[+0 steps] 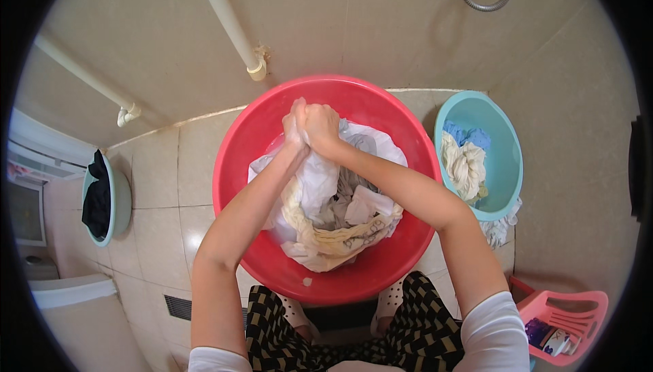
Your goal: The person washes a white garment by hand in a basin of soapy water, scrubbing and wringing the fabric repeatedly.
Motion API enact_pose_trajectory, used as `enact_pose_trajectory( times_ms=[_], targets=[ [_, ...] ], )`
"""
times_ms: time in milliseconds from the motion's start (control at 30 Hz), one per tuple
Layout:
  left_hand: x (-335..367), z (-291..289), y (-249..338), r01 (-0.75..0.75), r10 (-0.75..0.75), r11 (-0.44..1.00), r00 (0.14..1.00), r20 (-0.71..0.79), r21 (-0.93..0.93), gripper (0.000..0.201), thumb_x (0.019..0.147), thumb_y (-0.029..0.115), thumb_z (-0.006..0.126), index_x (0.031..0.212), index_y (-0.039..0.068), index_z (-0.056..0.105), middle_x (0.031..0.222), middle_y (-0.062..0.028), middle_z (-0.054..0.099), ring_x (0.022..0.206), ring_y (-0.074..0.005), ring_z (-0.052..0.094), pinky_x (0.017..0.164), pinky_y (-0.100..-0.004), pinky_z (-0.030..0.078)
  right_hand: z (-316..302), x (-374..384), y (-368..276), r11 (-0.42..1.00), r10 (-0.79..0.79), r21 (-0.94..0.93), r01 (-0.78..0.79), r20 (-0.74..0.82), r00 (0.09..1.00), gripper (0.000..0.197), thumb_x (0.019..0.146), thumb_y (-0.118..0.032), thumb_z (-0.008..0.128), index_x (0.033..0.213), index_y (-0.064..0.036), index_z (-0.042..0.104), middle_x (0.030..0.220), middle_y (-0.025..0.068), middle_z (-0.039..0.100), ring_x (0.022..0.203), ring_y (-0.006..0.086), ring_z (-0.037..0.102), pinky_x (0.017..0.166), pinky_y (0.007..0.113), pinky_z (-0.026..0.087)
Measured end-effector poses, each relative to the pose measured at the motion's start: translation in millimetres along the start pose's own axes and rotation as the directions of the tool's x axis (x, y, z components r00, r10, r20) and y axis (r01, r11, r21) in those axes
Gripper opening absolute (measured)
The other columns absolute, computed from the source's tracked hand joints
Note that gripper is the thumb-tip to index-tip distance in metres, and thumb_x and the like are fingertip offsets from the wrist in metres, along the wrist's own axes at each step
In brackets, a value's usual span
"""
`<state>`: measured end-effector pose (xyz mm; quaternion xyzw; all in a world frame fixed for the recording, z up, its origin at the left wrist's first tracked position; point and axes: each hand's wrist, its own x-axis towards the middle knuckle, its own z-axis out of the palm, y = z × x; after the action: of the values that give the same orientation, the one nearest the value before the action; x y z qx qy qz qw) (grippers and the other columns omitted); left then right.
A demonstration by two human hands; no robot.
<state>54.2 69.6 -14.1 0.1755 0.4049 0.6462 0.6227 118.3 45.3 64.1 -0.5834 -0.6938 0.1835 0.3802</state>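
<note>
A big red basin [401, 263] stands in front of me, holding a wet heap of white, grey and cream laundry. Near its far side my left hand [293, 126] and my right hand [322, 124] are pressed together, both closed round a white cloth [317, 180]. The cloth hangs from under my wrists into the heap; the part inside my fingers is mostly hidden. Closer to me lies a cream patterned garment [325, 241], curled round grey fabric [364, 143] and a small pale pink cloth [368, 205].
At right, a light blue tub [515, 161] contains cream and blue clothes, with white cloth [502, 228] beside it. A pink basket [590, 311] with bottles sits at lower right. Far left, a pale tub [122, 202] carries black clothing. Pipes [228, 18] run down the wall; a floor drain [178, 307] lies lower left.
</note>
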Motion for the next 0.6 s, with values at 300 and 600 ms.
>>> enact_pose_trajectory(
  times_ms=[300, 600],
  targets=[
    [-62.3, 35.7, -0.8, -0.059, 0.084, 0.941, 0.994, -0.062, 0.334, 0.039, 0.092, 0.031, 0.043, 0.063, 0.007, 0.052, 0.064, 0.0030, 0.048, 0.059, -0.0075, 0.042, 0.053, -0.0265, 0.034, 8.8, 13.9, 55.5, 0.964, 0.264, 0.009, -0.266, -0.144, 0.954, 0.050, 0.087, -0.034, 0.040, 0.057, 0.0009, 0.060, 0.056, 0.0222, 0.054, 0.056, 0.0382, 0.057, 0.056, 0.045, 0.043],
    [-17.4, 13.1, 6.9, 0.024, -0.018, 0.984, 0.999, -0.034, 0.178, 0.033, 0.089, 0.030, 0.046, 0.061, 0.013, 0.049, 0.055, 0.0032, 0.045, 0.050, -0.0099, 0.043, 0.046, -0.0277, 0.035, -4.5, -19.3, 5.1, 0.975, 0.201, 0.079, -0.208, 0.094, 0.975, 0.052, 0.087, -0.034, 0.038, 0.057, 0.0041, 0.059, 0.059, 0.0244, 0.056, 0.060, 0.0413, 0.057, 0.061, 0.048, 0.046]
  ],
)
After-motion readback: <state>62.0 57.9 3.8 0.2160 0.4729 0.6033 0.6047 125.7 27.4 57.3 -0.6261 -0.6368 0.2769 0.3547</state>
